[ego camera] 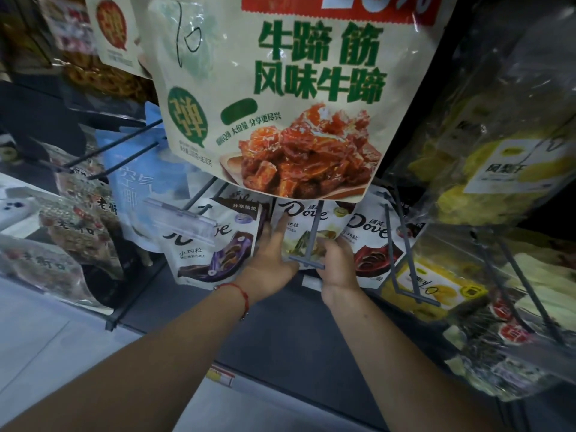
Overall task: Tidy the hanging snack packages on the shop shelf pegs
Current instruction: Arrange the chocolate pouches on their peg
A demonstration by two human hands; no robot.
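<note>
Three white Dove chocolate bags hang side by side on low pegs: a purple one (215,251), a green one (304,226) in the middle and a red one (372,244). My left hand (271,260) lies with straight fingers on the green bag's left edge, between it and the purple bag. My right hand (338,266) grips the green bag's lower right side, fingers curled behind it. A grey peg (311,241) with a cross bar sticks out in front of the green bag. A large cream beef-tendon snack bag (280,98) hangs close above, hiding the Dove bags' tops.
Clear bags of yellow dried fruit (505,163) hang at right over more grey pegs (405,254). A pale blue bag (137,188) and patterned snack packs (71,232) hang at left. A clear price-tag holder (184,222) juts out before the purple bag. Grey floor lies below.
</note>
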